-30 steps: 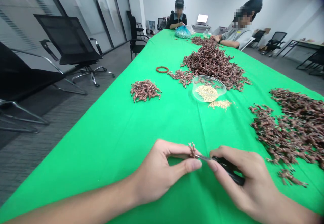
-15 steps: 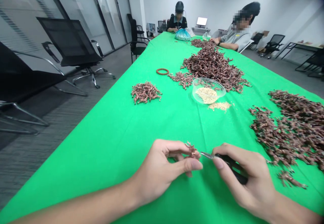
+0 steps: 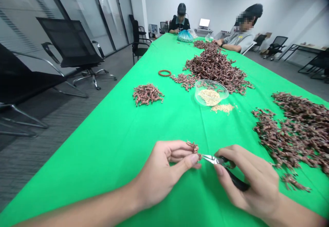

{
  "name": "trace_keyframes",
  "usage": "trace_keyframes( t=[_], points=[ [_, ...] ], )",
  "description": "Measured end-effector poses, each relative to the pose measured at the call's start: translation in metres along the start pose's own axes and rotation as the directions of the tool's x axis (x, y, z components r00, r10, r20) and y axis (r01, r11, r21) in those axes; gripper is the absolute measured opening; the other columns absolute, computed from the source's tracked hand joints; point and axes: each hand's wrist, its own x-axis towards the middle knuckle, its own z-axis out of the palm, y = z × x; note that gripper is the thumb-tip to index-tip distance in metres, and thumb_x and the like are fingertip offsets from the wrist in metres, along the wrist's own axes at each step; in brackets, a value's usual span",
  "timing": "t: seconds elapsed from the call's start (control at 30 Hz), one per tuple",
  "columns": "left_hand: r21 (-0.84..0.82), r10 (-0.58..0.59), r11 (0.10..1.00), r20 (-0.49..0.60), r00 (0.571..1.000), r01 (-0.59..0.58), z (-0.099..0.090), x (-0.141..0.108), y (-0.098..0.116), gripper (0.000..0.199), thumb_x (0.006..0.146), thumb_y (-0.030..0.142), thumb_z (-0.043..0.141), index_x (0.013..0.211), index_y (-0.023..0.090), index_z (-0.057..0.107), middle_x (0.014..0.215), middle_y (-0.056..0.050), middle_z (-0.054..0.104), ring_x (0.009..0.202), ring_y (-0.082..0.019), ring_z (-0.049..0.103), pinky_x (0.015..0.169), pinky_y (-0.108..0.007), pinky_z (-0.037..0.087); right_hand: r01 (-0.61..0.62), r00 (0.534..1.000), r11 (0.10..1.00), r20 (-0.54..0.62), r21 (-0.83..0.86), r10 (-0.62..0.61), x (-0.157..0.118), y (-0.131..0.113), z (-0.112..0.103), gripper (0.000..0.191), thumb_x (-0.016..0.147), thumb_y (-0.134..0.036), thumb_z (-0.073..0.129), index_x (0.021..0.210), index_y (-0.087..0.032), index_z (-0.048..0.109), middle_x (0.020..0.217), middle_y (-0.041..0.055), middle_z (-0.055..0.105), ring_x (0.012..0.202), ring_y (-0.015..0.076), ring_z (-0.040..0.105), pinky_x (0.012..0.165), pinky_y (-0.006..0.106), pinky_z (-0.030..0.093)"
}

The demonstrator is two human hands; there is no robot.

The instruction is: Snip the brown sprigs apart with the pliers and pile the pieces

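Observation:
Between the thumb and fingers of my left hand (image 3: pixel 168 167) is a small brown figurine (image 3: pixel 193 147) with thin limbs; its exact kind is too small to tell. My right hand (image 3: pixel 253 179) is wrapped around black-handled pliers (image 3: pixel 235 177). Their silvery jaws (image 3: pixel 210 158) point left, slightly parted, with the tips at the figurine's right side. Whether the tips grip it I cannot tell. A loose brown figurine (image 3: pixel 295 182) lies to the right of my right hand, by a large spread pile of similar figurines (image 3: pixel 290 138).
A small figurine pile (image 3: pixel 147 94) lies left on the green cloth (image 3: pixel 108 144). Farther back are a clear bowl (image 3: pixel 211 93) of pale grains, spilled grains (image 3: pixel 223 108), a brown ring (image 3: pixel 164 73) and a big figurine heap (image 3: pixel 216 66). Two people sit at the far end near a blue bag (image 3: pixel 185 36).
The pliers' jaws have turned and parted slightly, and their tips are now closer to the figurine. My left thumb has drawn back a little, and the figurine has shifted slightly.

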Motion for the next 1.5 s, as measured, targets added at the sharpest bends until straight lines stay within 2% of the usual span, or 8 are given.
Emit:
trace_keyframes(
  t=[0.27,0.43,0.6,0.73,1.03,1.2,1.33,1.5],
  points=[
    [-0.092,0.08,0.993,0.014,0.997,-0.078,-0.003,0.002,-0.003,0.016,0.087,0.027,0.071,0.097,0.015,0.073,0.1,-0.006,0.078,0.093,-0.019,0.074,0.09,-0.029,0.055,-0.246,0.967,0.961,0.101,0.125,0.235,0.003,0.004,0.006,0.004,0.09,-0.018,0.058,0.093,-0.017,0.061,0.068,-0.0003,0.06,0.052,0.0105,0.052,0.049,0.024,0.041],
    [-0.165,0.097,0.982,0.051,0.994,-0.087,-0.005,0.005,0.0,0.01,0.089,0.024,0.069,0.095,0.016,0.072,0.108,-0.007,0.076,0.106,-0.019,0.069,0.093,-0.027,0.052,-0.382,0.923,0.906,0.132,0.184,0.362,0.0,0.009,0.007,0.008,0.092,-0.025,0.059,0.09,-0.019,0.063,0.071,-0.0008,0.063,0.057,0.0116,0.056,0.053,0.025,0.042],
    [-0.213,0.072,0.975,0.035,0.997,-0.063,-0.008,0.009,0.01,0.017,0.096,0.025,0.058,0.104,0.014,0.068,0.122,-0.013,0.068,0.118,-0.025,0.061,0.092,-0.034,0.052,-0.492,0.868,0.847,0.188,0.203,0.46,-0.001,0.011,0.006,0.015,0.094,-0.032,0.057,0.088,-0.02,0.063,0.069,-0.0012,0.063,0.059,0.0127,0.055,0.055,0.026,0.041],
    [-0.344,0.054,0.938,0.028,0.998,-0.041,-0.013,0.014,0.009,0.016,0.099,0.021,0.05,0.103,0.013,0.064,0.122,-0.015,0.066,0.117,-0.027,0.06,0.089,-0.037,0.051,-0.5,0.863,0.835,0.209,0.232,0.459,-0.001,0.011,0.006,0.015,0.094,-0.032,0.057,0.09,-0.02,0.064,0.073,-0.0004,0.065,0.063,0.0131,0.057,0.059,0.026,0.041],
    [-0.437,-0.001,0.899,-0.037,0.999,-0.015,-0.027,0.02,0.013,0.015,0.097,0.018,0.047,0.093,0.012,0.06,0.092,-0.011,0.067,0.074,-0.016,0.061,0.066,-0.029,0.048,-0.508,0.857,0.82,0.255,0.264,0.448,-0.003,0.012,0.007,0.014,0.093,-0.032,0.058,0.089,-0.021,0.064,0.068,-0.0016,0.06,0.058,0.0122,0.05,0.054,0.026,0.037],
    [-0.318,0.021,0.947,-0.045,0.999,-0.035,-0.035,0.022,0.016,0.013,0.095,0.021,0.052,0.093,0.012,0.061,0.086,-0.009,0.067,0.067,-0.014,0.059,0.062,-0.026,0.047,-0.493,0.865,0.823,0.259,0.282,0.43,-0.002,0.01,0.007,0.014,0.094,-0.032,0.056,0.088,-0.021,0.063,0.069,-0.0018,0.06,0.059,0.0118,0.051,0.055,0.025,0.037],
    [-0.148,0.077,0.984,-0.128,0.989,-0.095,-0.046,0.026,0.021,0.012,0.093,0.025,0.058,0.091,0.014,0.061,0.083,-0.007,0.068,0.062,-0.012,0.057,0.057,-0.023,0.045,-0.487,0.868,0.826,0.264,0.284,0.421,-0.002,0.01,0.006,0.015,0.095,-0.032,0.056,0.09,-0.021,0.064,0.071,-0.001,0.062,0.061,0.0124,0.054,0.058,0.026,0.038],
    [-0.085,0.133,0.984,-0.215,0.968,-0.154,-0.056,0.032,0.024,0.014,0.091,0.029,0.061,0.09,0.015,0.063,0.082,-0.005,0.067,0.06,-0.011,0.056,0.056,-0.023,0.046,-0.474,0.869,0.826,0.311,0.305,0.384,-0.002,0.011,0.007,0.011,0.094,-0.029,0.056,0.091,-0.022,0.064,0.072,-0.0016,0.061,0.061,0.0117,0.053,0.057,0.026,0.038]
  ],
)
